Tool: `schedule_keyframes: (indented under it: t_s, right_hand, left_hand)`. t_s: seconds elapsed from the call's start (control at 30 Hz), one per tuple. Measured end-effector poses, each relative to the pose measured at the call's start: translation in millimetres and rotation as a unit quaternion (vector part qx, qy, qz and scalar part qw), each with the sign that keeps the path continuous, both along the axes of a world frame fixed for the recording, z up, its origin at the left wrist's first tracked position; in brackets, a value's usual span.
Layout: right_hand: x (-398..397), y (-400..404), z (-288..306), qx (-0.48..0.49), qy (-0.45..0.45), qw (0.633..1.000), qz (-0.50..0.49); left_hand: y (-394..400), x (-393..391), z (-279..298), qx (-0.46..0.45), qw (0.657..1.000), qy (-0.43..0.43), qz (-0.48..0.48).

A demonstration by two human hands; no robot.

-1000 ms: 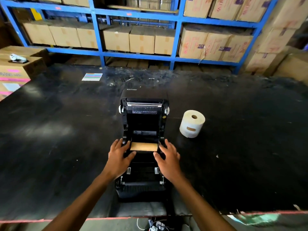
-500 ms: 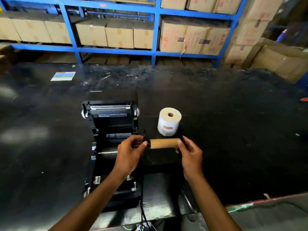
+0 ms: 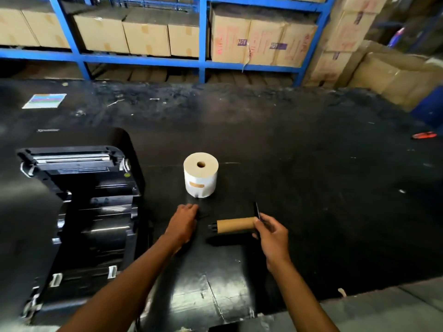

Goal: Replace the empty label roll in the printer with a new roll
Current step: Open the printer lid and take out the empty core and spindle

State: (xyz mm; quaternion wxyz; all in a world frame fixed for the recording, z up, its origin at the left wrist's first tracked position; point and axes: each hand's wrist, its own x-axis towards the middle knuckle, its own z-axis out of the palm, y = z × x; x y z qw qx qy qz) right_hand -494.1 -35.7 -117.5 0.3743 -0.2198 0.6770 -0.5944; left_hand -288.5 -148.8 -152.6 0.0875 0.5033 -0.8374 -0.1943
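Observation:
The black label printer (image 3: 79, 212) stands open at the left, its roll bay bare. A full white label roll (image 3: 201, 174) stands on end on the black table (image 3: 323, 188). My right hand (image 3: 272, 233) grips the right end of the empty brown cardboard core (image 3: 236, 225), held level just above the table. A black spindle runs through the core: its flange sticks up by my fingers and its tip pokes out on the left. My left hand (image 3: 183, 222) hovers left of the core, fingers curled down near a small black piece; whether it holds anything is hidden.
Blue shelving (image 3: 202, 39) full of cardboard boxes runs along the back. More boxes (image 3: 393, 75) are stacked at the right. A coloured label sheet (image 3: 44, 101) lies at the table's far left, and a red object (image 3: 424, 135) at its right edge.
Both hands lifted the core with its spindle out of the printer and carried it right. My left hand has since let go of the left end and drawn away from it.

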Motion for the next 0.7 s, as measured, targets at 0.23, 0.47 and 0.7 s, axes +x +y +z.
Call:
schedule_keyframes:
  t_s: [0.23,0.47,0.7]
  right_hand:
    - [3.2,-24.3,-10.0,0.01,-0.018,0.997,0.068]
    - [-46.3,-48.9,-12.8,0.042,-0.042,0.998,0.016]
    - [-13.8,-48.2,-36.6,0.089,0.215,0.957,0.171]
  left_hand:
    - [36.5,-13.9,41.3,0.236,0.949,0.208,0.02]
    - [26.9,40.3,74.0,0.148,0.959,0.192,0.146]
    - [41.2,24.4,30.3,0.125,0.969,0.15,0.152]
